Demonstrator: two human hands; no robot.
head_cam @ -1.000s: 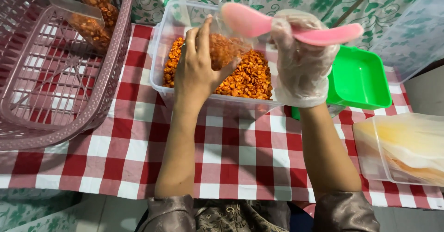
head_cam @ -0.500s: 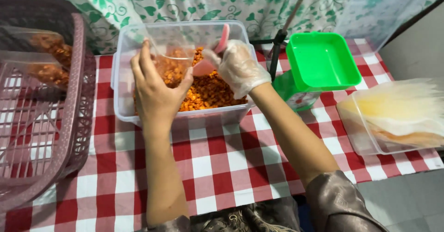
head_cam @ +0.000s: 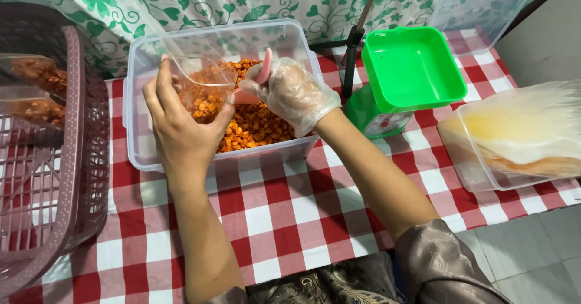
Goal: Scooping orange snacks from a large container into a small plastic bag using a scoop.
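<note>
Scoop (head_cam: pixel 261 77) now down at the snack pile, no longer raised above the tub (head_cam: pixel 139 152); gloved right hand (head_cam: pixel 293 92) fingers wrapped around its pink handle. Left hand (head_cam: pixel 181 128) fingers pinch the small clear bag (head_cam: pixel 203 86) open at 9 o'clock of the scoop, inside the tub, already part-filled with orange snacks (head_cam: pixel 257 125), so filling continues.

A single camera, worn on the person's head, looks steeply down and forward over the desk covered in red-and-white checked cloth (head_cam: pixel 272 219). It sits close: both forearms rise from the bottom edge, and the clear rectangular plastic tub of orange snack pieces (head_cam: pixel 145 152) fills the upper middle. The green-patterned curtain (head_cam: pixel 200 1) closes the far edge. No second view overlaps.
</note>
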